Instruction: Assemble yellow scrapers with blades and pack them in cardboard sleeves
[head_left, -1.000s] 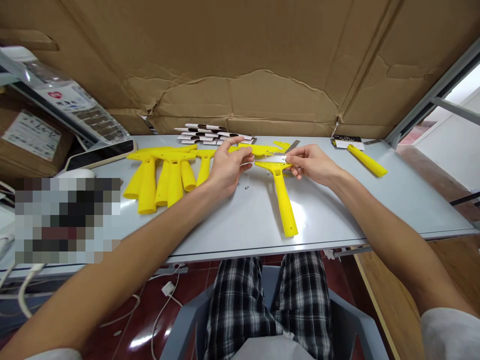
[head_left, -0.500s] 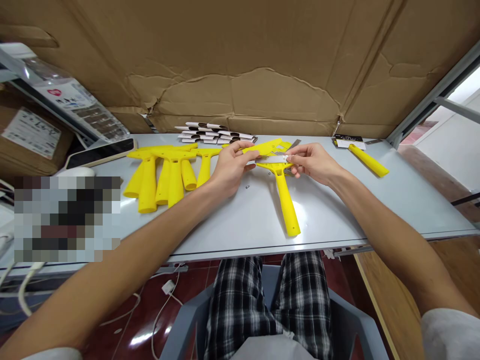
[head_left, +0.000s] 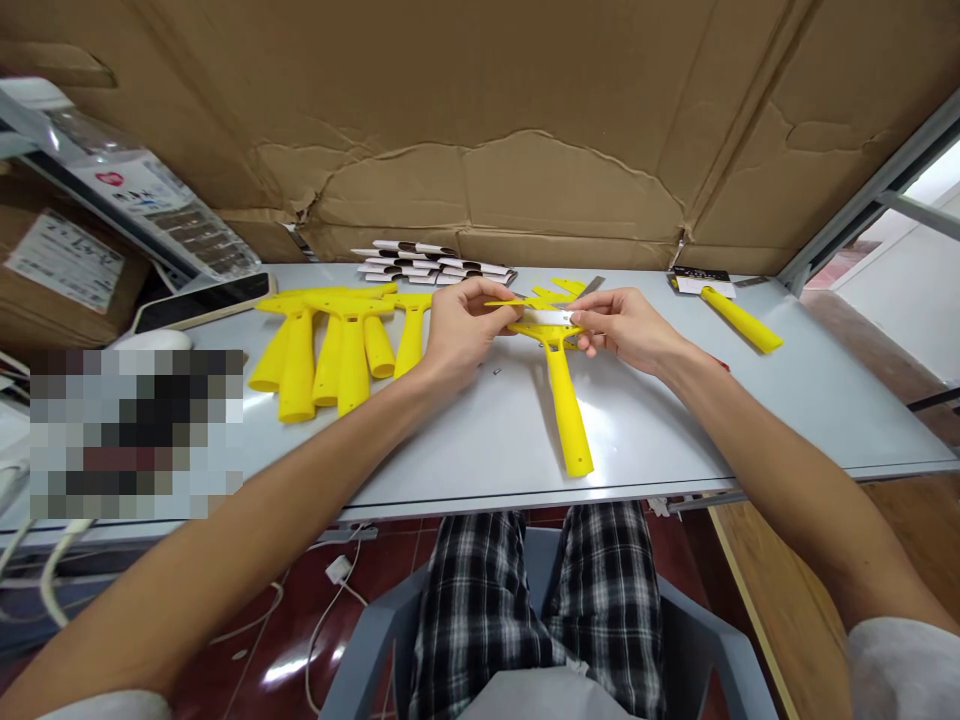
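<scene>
A yellow scraper handle (head_left: 568, 410) lies in front of me, its wide head away from me and its grip pointing toward the near table edge. Across the head rests a shiny metal blade (head_left: 547, 317). My right hand (head_left: 622, 325) pinches the blade's right end between thumb and fingers. My left hand (head_left: 469, 325) is closed at the left end, with a thin yellow cover piece (head_left: 502, 303) between thumb and forefinger, just above the blade. The left fingertips are partly hidden. Behind the hands lie more flat yellow pieces (head_left: 566, 286) and a grey metal strip (head_left: 594, 285).
Several yellow handles (head_left: 297, 370) lie in a group on the left. White-and-dark sleeves (head_left: 435, 265) are stacked at the back. On the right rests a packaged scraper (head_left: 742, 320). A phone (head_left: 202, 303) lies left, a small metal bit (head_left: 496, 371) near my left wrist.
The yellow cover piece has tilted flatter, now seen nearly edge-on above the blade. The handle's grip has swung slightly left. Both hands stay at the head.
</scene>
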